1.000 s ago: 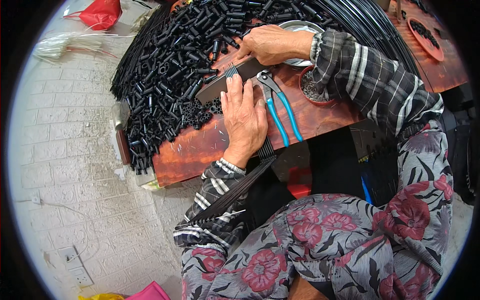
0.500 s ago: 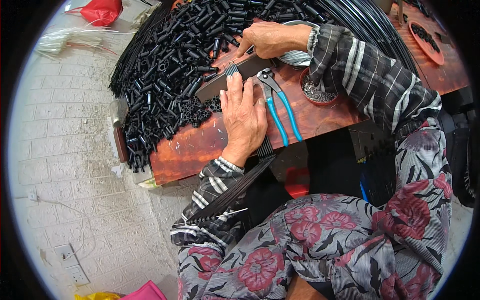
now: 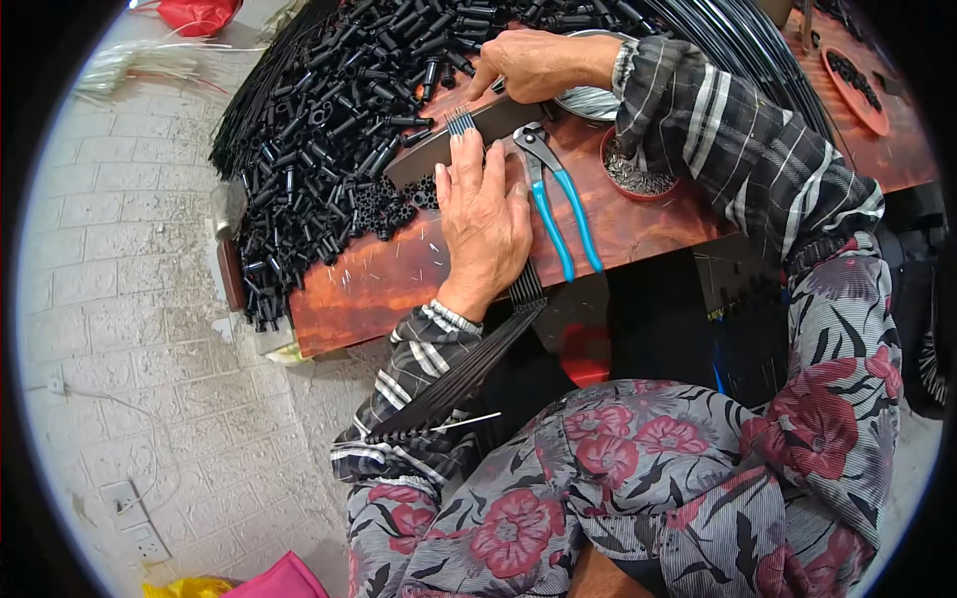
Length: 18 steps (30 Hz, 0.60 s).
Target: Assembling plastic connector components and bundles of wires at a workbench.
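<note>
My left hand (image 3: 480, 219) lies palm down, fingers stretched out, on a flat row of thin black rods (image 3: 461, 122). Their narrow tips stick out past my fingertips over a dark brown bar (image 3: 429, 157). Behind the wrist the long rod bundle (image 3: 464, 371) slants down over the table edge and my left sleeve. My right hand (image 3: 533, 68) is beyond the tips, index finger pointing down close to them. Its other fingers are curled, and whatever they may hold is hidden. Pliers (image 3: 558, 199) with blue handles lie untouched right of my left hand.
Short black plastic tubes (image 3: 319, 149) are heaped across the wooden table (image 3: 349, 309). A red bowl (image 3: 638, 179) of small metal pieces and a coil of pale wire (image 3: 590, 100) are at the right. Long black rods (image 3: 738, 50) lie behind; an orange dish (image 3: 855, 90) stands far right.
The whole view has shifted slightly. My hands keep nearly the same places at the row of rods, with the right index finger still close to the tips.
</note>
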### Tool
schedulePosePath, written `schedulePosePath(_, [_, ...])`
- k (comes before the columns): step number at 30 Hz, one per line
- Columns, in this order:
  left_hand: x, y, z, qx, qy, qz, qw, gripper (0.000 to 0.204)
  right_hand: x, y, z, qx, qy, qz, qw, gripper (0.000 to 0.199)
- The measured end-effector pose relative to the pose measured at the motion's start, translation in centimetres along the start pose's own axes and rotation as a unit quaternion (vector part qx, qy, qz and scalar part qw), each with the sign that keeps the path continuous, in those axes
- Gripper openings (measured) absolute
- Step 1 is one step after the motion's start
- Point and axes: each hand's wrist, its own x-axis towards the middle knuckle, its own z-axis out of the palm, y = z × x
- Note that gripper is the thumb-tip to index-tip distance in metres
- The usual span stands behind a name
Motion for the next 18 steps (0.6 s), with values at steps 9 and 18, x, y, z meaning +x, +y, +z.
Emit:
schedulePosePath(9, [-0.13, -0.03, -0.26, -0.001, 0.003, -0.002, 1.0, 0.045, 0.43, -1.45, -0.21, -0.017, -0.053, 0.047, 0.997, 0.041])
schedulePosePath(18, [0.04, 0.12, -0.29, -0.009, 0.009, 0.003, 1.0, 0.046, 0.35, -1.13, -0.28, 0.014, -0.034, 0.049, 0.998, 0.038])
